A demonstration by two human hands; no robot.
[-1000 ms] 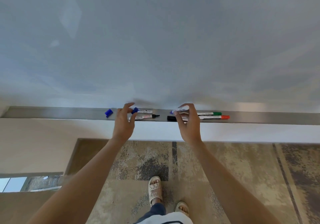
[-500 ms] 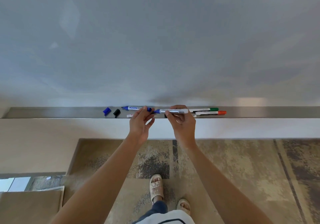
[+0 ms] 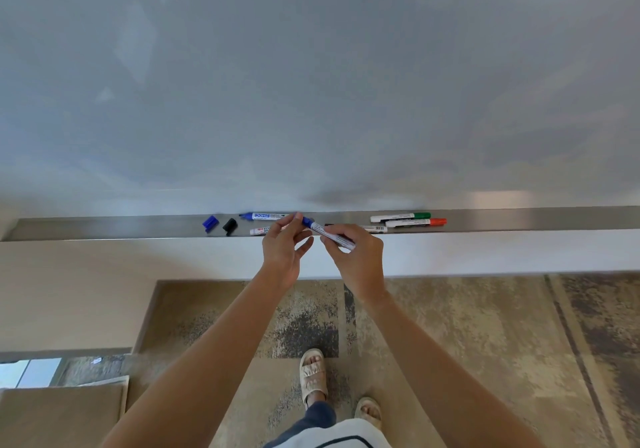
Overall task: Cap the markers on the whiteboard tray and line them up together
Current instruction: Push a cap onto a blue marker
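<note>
Both hands raised just in front of the whiteboard tray [image 3: 104, 228], working one marker between them. Right hand [image 3: 356, 257] pinches the white barrel of the held marker [image 3: 332, 236], tilted with its blue end up-left. Left hand [image 3: 282, 250] pinches the blue cap [image 3: 307, 222] at that end, fingertips curled round it; judged to be seating the cap, barrel braced by one hand so the other can push. Whether the cap is fully home cannot be told.

On the tray, left to right: loose blue cap [image 3: 210, 222] and loose black cap [image 3: 229, 226] lying just beside each other; uncapped blue marker [image 3: 265, 216] at the back edge; another marker [image 3: 261, 230] at the front, partly hidden behind the left hand. Further right a white barrel end [image 3: 375, 229] shows past the right hand. Green-capped marker [image 3: 400, 217] and red-capped marker [image 3: 415, 222] lie parallel, touching or nearly so, probably the start of the line-up.

Judgement: early-middle; two loose caps suggest two markers yet to close, grouping not done
</note>
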